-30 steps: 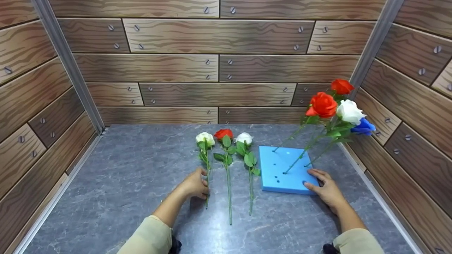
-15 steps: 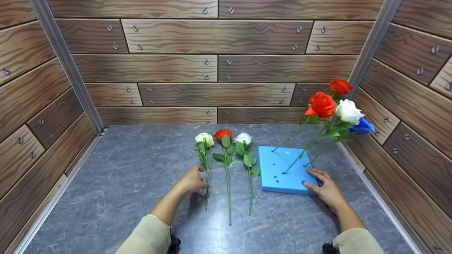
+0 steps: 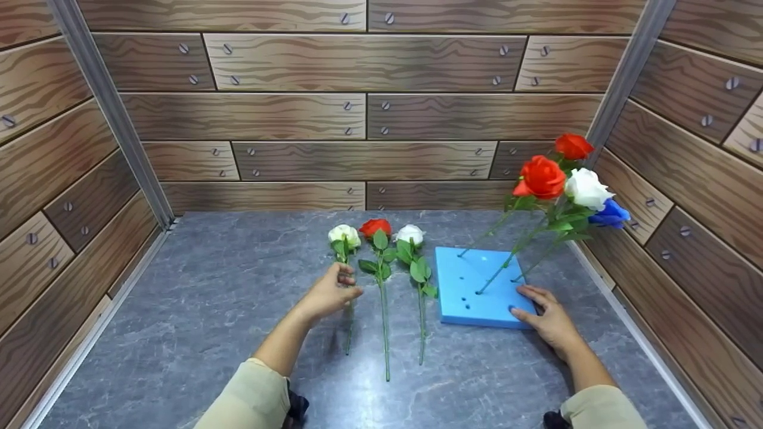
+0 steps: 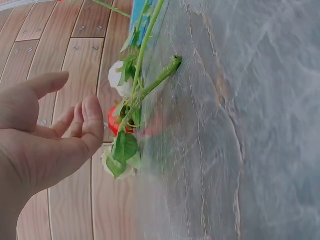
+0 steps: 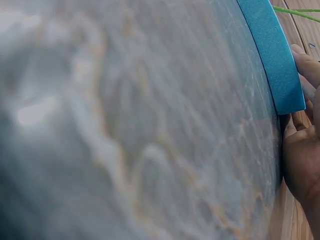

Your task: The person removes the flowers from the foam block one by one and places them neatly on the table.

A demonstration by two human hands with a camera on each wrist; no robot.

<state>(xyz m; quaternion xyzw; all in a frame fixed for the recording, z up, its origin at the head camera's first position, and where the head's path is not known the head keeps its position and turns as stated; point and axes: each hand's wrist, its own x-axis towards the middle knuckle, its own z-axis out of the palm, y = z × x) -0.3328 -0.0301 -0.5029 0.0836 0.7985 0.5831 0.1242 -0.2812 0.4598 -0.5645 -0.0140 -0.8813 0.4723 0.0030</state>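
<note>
Over the stem of the leftmost rose, a cream-white one (image 3: pixel 344 236), my left hand (image 3: pixel 326 293) hovers palm inward, thumb and fingers apart and loosely bent. Nothing lies between those fingers in the left wrist view, where the rose stems pass beyond the hand (image 4: pixel 50 145). A red rose (image 3: pixel 375 227) and a white rose (image 3: pixel 409 234) lie alongside, blooms toward the back. My right hand (image 3: pixel 551 322) rests on the near right corner of a blue foam block (image 3: pixel 495 313), fingers and thumb spread along its edges. In the right wrist view the fingers overlap the block's end (image 5: pixel 272 60).
Standing in the block are red roses (image 3: pixel 541 177), another white rose (image 3: pixel 587 188) and a blue rose (image 3: pixel 609 213), leaning right. Several small holes show in its top. Wood-patterned walls (image 3: pixel 298 113) enclose the grey marbled table (image 3: pixel 208 310) at the back and sides.
My left hand has come away from the lower stem of the leftmost rose and moved up toward its bloom, the rose staying on the table. My right hand has stayed on the block.
</note>
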